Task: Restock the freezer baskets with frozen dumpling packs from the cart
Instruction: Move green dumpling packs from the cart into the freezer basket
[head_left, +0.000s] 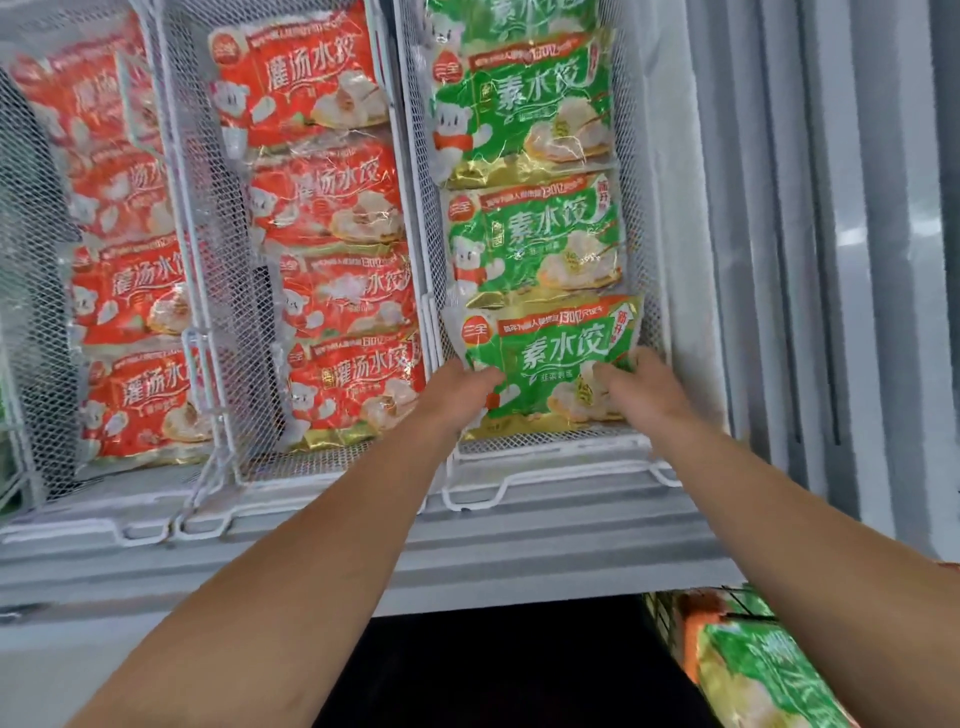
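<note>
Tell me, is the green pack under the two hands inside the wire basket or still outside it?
Inside. The green pack lies within the right basket, above its front rim, below two other green packs.

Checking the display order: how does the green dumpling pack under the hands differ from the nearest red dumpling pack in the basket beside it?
The green plastic dumpling pack is held by both the left hand and the right hand; the red plastic dumpling pack lies untouched. The green one sits in the right-hand white wire basket, the red one in the middle white wire basket. Both show a cartoon bear, a dumpling picture and a gold bottom edge.
</note>
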